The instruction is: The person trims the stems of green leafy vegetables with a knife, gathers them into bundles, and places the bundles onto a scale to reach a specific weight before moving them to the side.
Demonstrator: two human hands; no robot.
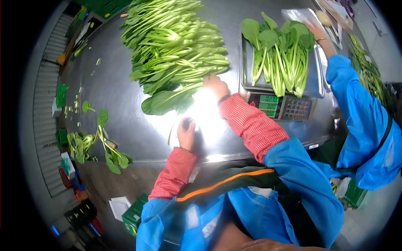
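A large heap of leafy greens (pixel 176 50) with pale stalks lies on the metal table. At the heap's near corner, my right hand (pixel 216 87) is closed on the stalk end of a leafy green (pixel 161 101) whose broad leaf points left. My left hand (pixel 186 134) is below it, close over the table, fingers curled together. A dark bit shows at its fingertips, and I cannot tell what it is. Beside it, a thin green stalk (pixel 171 133) hangs downward.
Right of the heap, a scale (pixel 289 108) carries a tray (pixel 317 79) of upright-leaved greens (pixel 278 54). A co-worker's hand (pixel 317 31) is at a plastic bag (pixel 299 16) behind it. Trimmed leaves (pixel 81 144) and scraps lie at the table's left edge (pixel 138 161).
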